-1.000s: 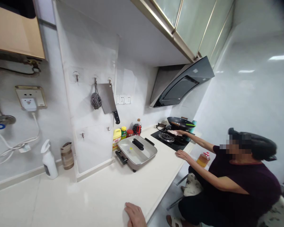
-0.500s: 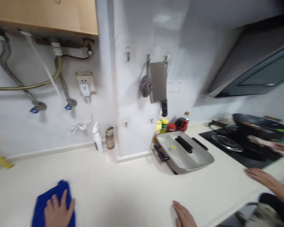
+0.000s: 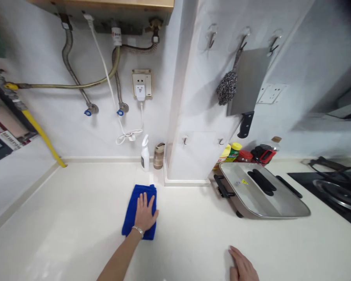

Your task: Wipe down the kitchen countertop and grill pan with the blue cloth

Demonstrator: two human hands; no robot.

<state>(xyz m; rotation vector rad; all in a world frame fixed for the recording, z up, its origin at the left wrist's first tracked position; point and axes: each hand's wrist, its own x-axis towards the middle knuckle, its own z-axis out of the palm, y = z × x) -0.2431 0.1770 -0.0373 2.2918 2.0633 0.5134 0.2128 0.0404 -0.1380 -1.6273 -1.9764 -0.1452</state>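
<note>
Shows the blue cloth (image 3: 131,214) and the left hand (image 3: 145,215) displaced since the earlier frame: carried rightward and closer to the back wall (image 3: 84,144), from left of the spray bottle (image 3: 145,157) to just in front of it. Shows also the view swung leftward, with the other person's hands gone from sight, and the right hand (image 3: 243,267) at much the same spot near the lidded pan (image 3: 283,197). Suggests, as a judgement, travel of the cloth across the counter (image 3: 76,207) by the left hand alone, with no part taken by the right.

Places the cloth flat on the counter in a rough rectangle, beneath the left palm; touches neither the spray bottle nor the brown bottle (image 3: 158,157), and lies apart from the wall column (image 3: 188,160).

Pose, left: reaches in from the lower edge on a forearm (image 3: 119,255) slanting up and rightward, with a bracelet (image 3: 138,231) at the wrist. Lies palm down, fingers spread toward the wall, thumb out to the right; covers the cloth without visible pinching. Firmness of pressure: cannot tell.

Pose, right: rests on the counter in front of the pan, partly cut off below; fingers extended and close together, nothing visible in the grasp, palm hidden.
</note>
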